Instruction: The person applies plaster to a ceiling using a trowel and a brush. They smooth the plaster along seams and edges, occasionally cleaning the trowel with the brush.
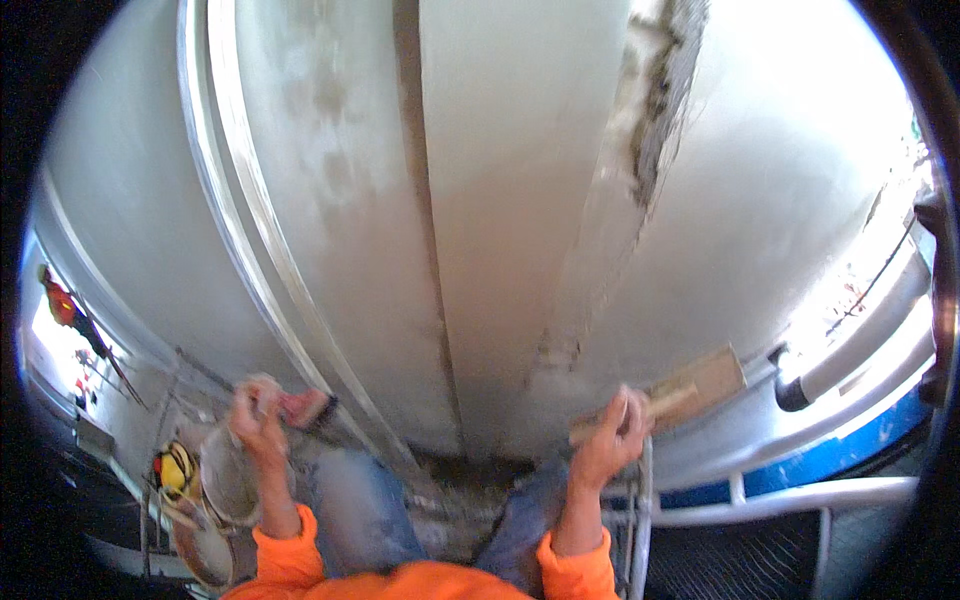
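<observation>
My left hand is closed on a reddish brush-like tool with a dark edge; blur hides its exact kind. On the right, my right hand grips the handle of a flat wooden plastering float, held close to the wall. Ahead of me rises a grey plastered wall with a vertical step in its face. A rough, broken strip of plaster runs down the upper right of it. Two long pale metal strips run down the wall on the left, ending near my knees.
Dusty buckets stand at my lower left beside a yellow-and-black object. A pale guardrail and a dark mesh platform lie at the lower right, near a blue band. Another person in orange is far left.
</observation>
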Demonstrator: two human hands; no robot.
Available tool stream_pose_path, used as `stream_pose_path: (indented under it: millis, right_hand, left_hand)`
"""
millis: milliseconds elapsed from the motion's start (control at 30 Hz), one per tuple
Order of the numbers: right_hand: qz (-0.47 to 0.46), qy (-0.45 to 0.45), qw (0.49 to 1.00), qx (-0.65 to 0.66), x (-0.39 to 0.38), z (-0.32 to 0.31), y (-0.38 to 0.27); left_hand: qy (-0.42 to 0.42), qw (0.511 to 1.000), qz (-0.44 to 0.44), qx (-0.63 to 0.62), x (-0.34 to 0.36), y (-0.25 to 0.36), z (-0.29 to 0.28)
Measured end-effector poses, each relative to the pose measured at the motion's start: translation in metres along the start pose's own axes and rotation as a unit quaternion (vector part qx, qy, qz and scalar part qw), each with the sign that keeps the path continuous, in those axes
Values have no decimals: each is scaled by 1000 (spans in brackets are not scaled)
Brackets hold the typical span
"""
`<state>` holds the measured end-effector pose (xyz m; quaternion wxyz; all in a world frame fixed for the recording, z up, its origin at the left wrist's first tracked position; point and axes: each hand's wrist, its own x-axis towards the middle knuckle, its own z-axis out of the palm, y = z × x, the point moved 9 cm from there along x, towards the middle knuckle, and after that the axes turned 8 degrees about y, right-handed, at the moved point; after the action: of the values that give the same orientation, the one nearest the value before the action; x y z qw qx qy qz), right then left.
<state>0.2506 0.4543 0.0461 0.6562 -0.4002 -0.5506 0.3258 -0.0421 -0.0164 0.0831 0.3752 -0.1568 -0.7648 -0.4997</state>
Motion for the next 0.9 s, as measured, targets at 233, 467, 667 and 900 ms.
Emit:
stream_pose_path:
  millis: [233,467,667,900]
  right_hand:
    - [-267,-99,958,-9,-6,5,-92]
    - [-143,-201,955,163,-28,14,-81]
    - [5,-146,971,192,-30,25,-29]
    - [49,-220,963,145,-61,43,-39]
  left_hand:
    - [-282,938,135,-147,-37,162,128]
    - [-376,896,10,-238,-95,197,187]
    - [-361,853,-124,-356,-116,154,206]
    - [-195,805,-293,-478,-116,105,188]
